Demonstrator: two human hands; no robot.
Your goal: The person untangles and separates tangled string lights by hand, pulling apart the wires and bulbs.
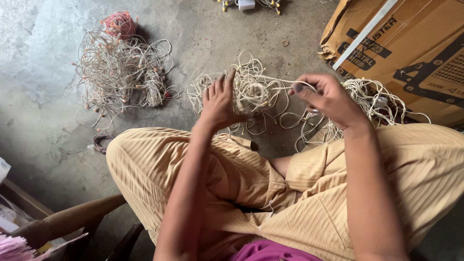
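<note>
Tangled heap of cream wire (121, 72) on concrete floor (38, 111), pink coil (118, 23), cardboard box (411, 48), small dark wire ring (100, 141)

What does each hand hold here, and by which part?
Left hand wraps around a wound wire bundle. Right hand pinches the strand leading off it, at its far end.

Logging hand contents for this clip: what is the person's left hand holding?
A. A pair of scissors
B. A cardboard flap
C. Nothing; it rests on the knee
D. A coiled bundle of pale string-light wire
D: the left hand is wrapped around a wound bundle of pale wire, from which a strand runs across to the pinching fingers of the right hand.
</note>
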